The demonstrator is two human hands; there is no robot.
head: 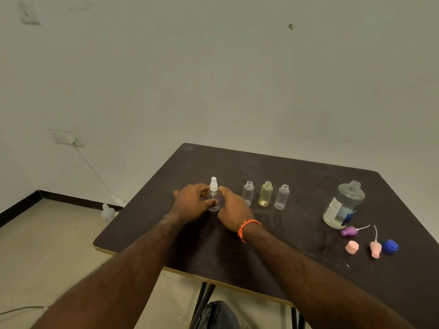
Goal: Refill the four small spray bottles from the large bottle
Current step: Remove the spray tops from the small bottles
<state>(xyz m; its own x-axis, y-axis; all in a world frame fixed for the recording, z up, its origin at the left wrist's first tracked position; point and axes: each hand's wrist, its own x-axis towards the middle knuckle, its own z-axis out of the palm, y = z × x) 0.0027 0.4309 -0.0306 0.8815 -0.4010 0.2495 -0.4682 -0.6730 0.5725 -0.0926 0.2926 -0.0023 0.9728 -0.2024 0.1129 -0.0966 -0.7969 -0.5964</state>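
Note:
A small clear spray bottle [213,198] with a white spray top stands upright at the left of the dark table [297,167]. My left hand [192,201] holds its body from the left, thumb across the front. My right hand [234,207] holds it from the right. To its right stand three open small bottles: a clear one [248,193], a yellowish one [265,194] and another clear one [282,197]. The large bottle [343,205] stands open at the right, partly filled with clear liquid.
Near the large bottle lie a purple spray head [349,231], a pink cap [351,247], a pink spray head [375,249] and a blue cap [390,246]. A white bottle [107,212] stands on the floor left of the table. A dark seat [215,315] is below the front edge.

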